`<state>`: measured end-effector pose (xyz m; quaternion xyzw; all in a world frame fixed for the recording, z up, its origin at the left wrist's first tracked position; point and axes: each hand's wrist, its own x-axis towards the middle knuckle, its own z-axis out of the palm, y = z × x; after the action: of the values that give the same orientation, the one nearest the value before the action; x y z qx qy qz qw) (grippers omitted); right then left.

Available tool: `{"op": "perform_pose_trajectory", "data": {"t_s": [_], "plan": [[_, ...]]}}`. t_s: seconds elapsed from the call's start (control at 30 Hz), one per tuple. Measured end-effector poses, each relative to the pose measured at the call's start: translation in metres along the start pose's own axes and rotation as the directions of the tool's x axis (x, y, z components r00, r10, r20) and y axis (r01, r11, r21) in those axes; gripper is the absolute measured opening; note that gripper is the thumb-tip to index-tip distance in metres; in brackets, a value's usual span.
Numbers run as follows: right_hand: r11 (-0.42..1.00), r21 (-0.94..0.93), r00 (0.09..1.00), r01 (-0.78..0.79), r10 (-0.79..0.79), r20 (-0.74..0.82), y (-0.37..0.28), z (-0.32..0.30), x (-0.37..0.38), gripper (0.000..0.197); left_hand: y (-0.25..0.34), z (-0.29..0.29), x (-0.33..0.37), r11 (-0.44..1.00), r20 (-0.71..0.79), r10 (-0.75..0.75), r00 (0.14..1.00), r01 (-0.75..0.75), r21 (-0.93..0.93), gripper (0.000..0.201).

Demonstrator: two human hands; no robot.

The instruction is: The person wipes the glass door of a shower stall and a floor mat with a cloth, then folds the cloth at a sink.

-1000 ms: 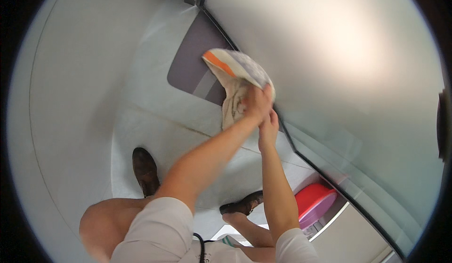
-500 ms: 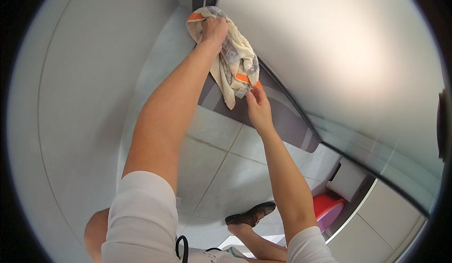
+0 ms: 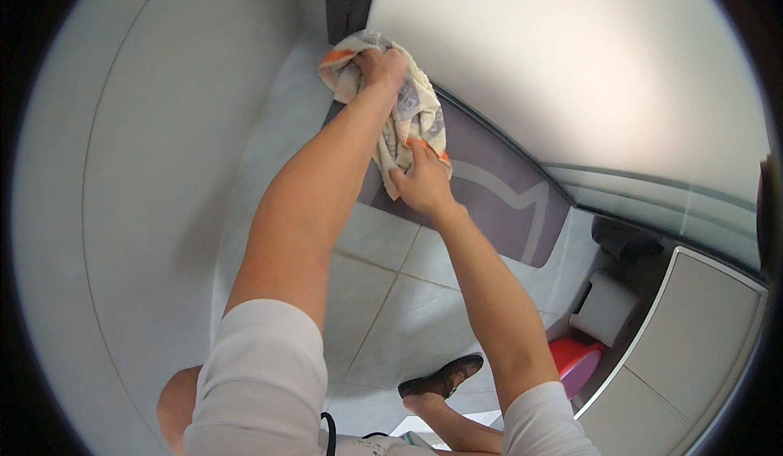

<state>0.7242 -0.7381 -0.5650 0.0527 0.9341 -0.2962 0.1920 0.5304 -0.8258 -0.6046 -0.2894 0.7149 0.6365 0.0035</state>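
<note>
A cream towel [image 3: 420, 101] with grey patterns and orange bands hangs bunched between my two hands, over a dark grey mat at the foot of a frosted panel. Near the towel's far end, my left hand [image 3: 382, 68] is closed on the cloth, its fingertips partly hidden in the folds. My right hand [image 3: 424, 180] grips the nearer end by an orange band, thumb on one side and fingers on the other. A loose corner of cloth dangles beside the right thumb.
The grey mat [image 3: 502, 187] with a pale line lies along the frosted panel [image 3: 555, 64]. A grey wall [image 3: 155, 170] rises at left. On the right are a white cabinet [image 3: 693, 325], a white bin [image 3: 602, 305] and a red basin [image 3: 568, 354]. My shoe [image 3: 444, 377] rests on the tiles.
My right hand has shifted left and taken a fuller hold of the towel's near end. The left hand has moved slightly right and nearer. The view has shifted, showing more of the mat and cabinet.
</note>
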Motion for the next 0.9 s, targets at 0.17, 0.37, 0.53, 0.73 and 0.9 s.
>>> {"op": "perform_pose_trajectory", "data": {"t_s": [0.17,0.37,0.53,0.73,0.9], "plan": [[0.913,0.405,0.983,0.048,0.028,-0.180,0.020,-0.018,0.069,0.057,0.010,-0.008,-0.046,0.958,0.459,-0.125,0.880,0.227,-0.174,0.049],[0.988,-0.054,0.932,0.142,-0.152,-0.329,0.016,-0.011,0.038,0.067,-0.012,-0.067,-0.009,0.941,0.232,0.182,0.956,-0.238,0.242,0.051],[0.997,0.080,0.961,0.010,0.012,-0.277,0.064,-0.015,0.006,0.071,0.008,0.014,-0.057,0.971,0.230,-0.003,0.973,-0.052,0.232,0.042],[0.971,0.230,0.946,0.060,0.018,-0.325,0.064,-0.012,0.001,0.045,-0.012,0.036,-0.119,0.821,0.589,0.161,0.792,-0.439,0.366,0.040],[0.989,0.094,0.801,0.112,-0.034,-0.598,0.032,-0.015,0.018,0.055,0.020,-0.070,-0.094,0.733,0.862,0.166,0.479,-0.645,0.217,0.043]]}}
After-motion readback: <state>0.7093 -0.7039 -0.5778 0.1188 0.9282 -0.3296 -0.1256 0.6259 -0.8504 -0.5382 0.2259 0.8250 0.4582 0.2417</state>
